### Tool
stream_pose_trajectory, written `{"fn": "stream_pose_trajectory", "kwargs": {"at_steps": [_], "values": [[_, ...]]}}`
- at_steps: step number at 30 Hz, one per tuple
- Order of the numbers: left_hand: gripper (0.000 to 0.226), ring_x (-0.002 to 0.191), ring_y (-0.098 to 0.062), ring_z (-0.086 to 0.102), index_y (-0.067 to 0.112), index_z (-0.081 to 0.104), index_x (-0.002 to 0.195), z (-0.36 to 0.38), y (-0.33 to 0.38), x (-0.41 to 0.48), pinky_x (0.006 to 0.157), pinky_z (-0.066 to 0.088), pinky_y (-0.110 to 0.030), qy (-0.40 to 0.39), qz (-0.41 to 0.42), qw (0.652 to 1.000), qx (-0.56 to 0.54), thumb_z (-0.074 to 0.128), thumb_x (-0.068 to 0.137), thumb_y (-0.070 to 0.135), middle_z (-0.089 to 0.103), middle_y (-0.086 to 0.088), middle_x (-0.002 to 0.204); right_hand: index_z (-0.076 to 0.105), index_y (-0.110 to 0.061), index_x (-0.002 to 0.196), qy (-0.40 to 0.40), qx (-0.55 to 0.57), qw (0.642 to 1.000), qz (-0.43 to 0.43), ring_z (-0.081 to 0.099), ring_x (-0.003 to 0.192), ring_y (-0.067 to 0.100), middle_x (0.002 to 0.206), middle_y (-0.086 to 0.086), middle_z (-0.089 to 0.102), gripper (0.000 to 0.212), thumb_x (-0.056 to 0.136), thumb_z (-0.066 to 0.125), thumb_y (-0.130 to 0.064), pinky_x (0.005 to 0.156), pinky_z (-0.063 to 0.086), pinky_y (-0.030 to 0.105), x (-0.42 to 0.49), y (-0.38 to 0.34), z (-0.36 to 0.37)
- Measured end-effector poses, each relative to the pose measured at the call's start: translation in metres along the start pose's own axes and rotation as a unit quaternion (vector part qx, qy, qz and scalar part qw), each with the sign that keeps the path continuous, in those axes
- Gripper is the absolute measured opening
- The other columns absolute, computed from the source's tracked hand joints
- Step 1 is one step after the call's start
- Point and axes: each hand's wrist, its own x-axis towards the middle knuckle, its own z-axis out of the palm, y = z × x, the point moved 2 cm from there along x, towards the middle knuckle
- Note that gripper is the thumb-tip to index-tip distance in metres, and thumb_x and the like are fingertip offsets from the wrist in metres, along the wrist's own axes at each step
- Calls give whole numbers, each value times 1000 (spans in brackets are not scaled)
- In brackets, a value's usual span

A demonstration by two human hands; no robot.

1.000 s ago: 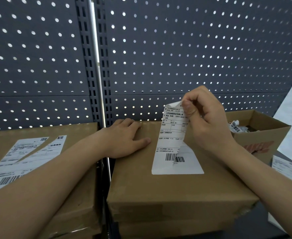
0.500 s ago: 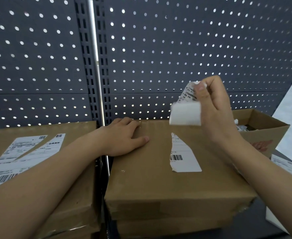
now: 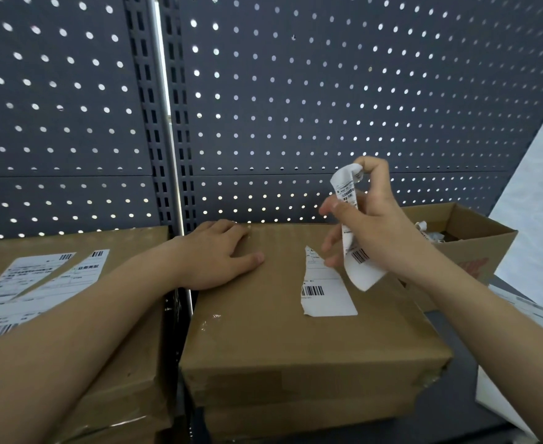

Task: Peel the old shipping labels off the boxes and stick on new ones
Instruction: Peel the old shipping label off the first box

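Head view: a dark perforated wall panel fills the upper half of the frame. Below it, a closed cardboard box sits at centre on top of another carton. A second closed box stands just beside it at the left, and a smaller open box stands behind it at the right, on a dark surface.

The left hand lies flat on the centre box's top near its far left corner, fingers straight and spread, holding nothing. The right hand is raised above the same box toward its right side, its fingers curled around a peeled label strip that hangs curling from the grip.

Two white labels lie stuck on the left box's top. A label remnant with a ragged left edge and a barcode remains stuck on the centre box, just below the right hand. Crumpled label scraps lie inside the open box.
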Motion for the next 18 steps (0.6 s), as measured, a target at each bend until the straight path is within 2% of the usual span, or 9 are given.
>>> {"fn": "stream_pose_trajectory", "kwargs": {"at_steps": [3, 7, 9, 11, 14, 16, 18], "values": [[73, 147, -18, 15, 32, 22, 152, 1, 0, 0, 119, 22, -42, 0, -1, 1000, -4, 31, 91, 70, 20, 9, 159, 36, -35, 109, 23, -33, 998, -40, 56, 45, 26, 92, 3, 61, 22, 105, 44, -15, 39, 48, 34, -1, 2, -5], [73, 148, -17, 14, 32, 21, 153, 1, 0, 0, 119, 21, -42, -1, 0, 1000, -9, 31, 92, 70, 19, 10, 160, 51, -27, 115, 38, -62, 996, -56, 39, 41, 14, 85, 10, 58, 14, 105, 43, -21, 38, 33, 25, -2, 4, -8], [73, 148, -17, 14, 31, 20, 153, 1, -1, 0, 119, 21, -43, -2, -1, 1000, -9, 31, 92, 70, 19, 10, 160, 60, -23, 109, 41, -78, 995, -54, 36, 43, 7, 72, -3, 56, 15, 102, 48, -30, 41, 32, 20, -3, 5, -6], [74, 148, -18, 15, 32, 21, 153, 2, -1, 1, 119, 22, -44, -2, 0, 1000, -8, 31, 91, 70, 19, 9, 159, 65, -14, 94, 54, -117, 990, -64, 33, 44, 3, 57, -16, 48, 29, 99, 50, -39, 46, 28, 11, -6, 4, -2], [75, 147, -18, 16, 32, 21, 153, 3, -3, 2, 119, 22, -44, -2, 0, 1000, -10, 30, 90, 72, 20, 9, 159, 53, -4, 69, 104, -142, 982, -74, 29, 45, 4, 50, -13, 35, 45, 94, 60, -41, 47, 24, 15, -9, 6, 1], [75, 147, -18, 16, 31, 22, 152, 3, -4, 3, 120, 21, -42, -1, 4, 1000, -14, 31, 90, 72, 21, 9, 158, 46, -8, 64, 131, -173, 973, -75, 31, 48, 6, 49, -12, 36, 43, 93, 67, -33, 50, 26, 20, -8, 8, 0], [74, 147, -18, 16, 31, 22, 153, 3, -4, 3, 120, 19, -40, -1, 6, 1000, -19, 32, 90, 70, 21, 9, 158, 45, -10, 67, 143, -204, 966, -71, 32, 50, 7, 50, -13, 38, 37, 92, 65, -27, 54, 27, 23, -6, 10, 1]]}}
